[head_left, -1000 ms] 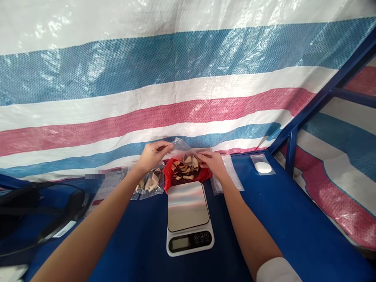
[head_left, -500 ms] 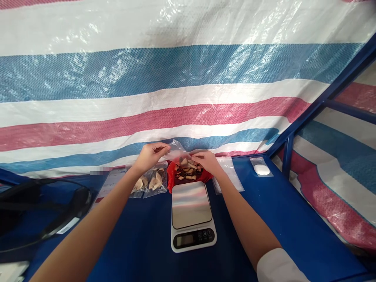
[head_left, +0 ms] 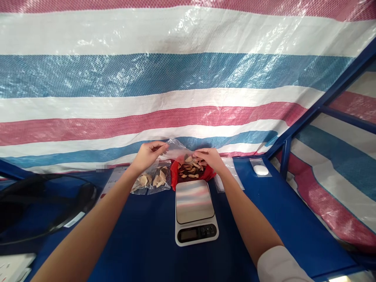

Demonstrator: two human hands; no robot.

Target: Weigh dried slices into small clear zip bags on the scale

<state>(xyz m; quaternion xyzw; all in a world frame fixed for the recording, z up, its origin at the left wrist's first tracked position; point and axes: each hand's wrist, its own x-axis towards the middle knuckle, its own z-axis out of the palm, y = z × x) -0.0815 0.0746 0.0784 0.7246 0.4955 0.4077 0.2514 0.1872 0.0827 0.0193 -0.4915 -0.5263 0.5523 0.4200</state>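
Left hand [head_left: 148,154] pinches one edge of a clear bag [head_left: 176,150], right hand [head_left: 209,159] grips the opposite edge, fingers in the mouth. The bag hangs between my hands, right above the red pouch of dried slices [head_left: 191,172], with the scale [head_left: 196,211] just nearer me. Risk: thin film slips from a pinch, the mouth collapses, and slices spill onto the desk [head_left: 282,211] instead of into the bag.

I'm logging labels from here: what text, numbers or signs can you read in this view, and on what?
Nothing reads clearly.
Scale: display dark, button marks too small to read.
White label on the black object at left: too small.
Printed sheet behind the filled bags: blurred.
Clear bag held by left hand and right hand: no print visible.
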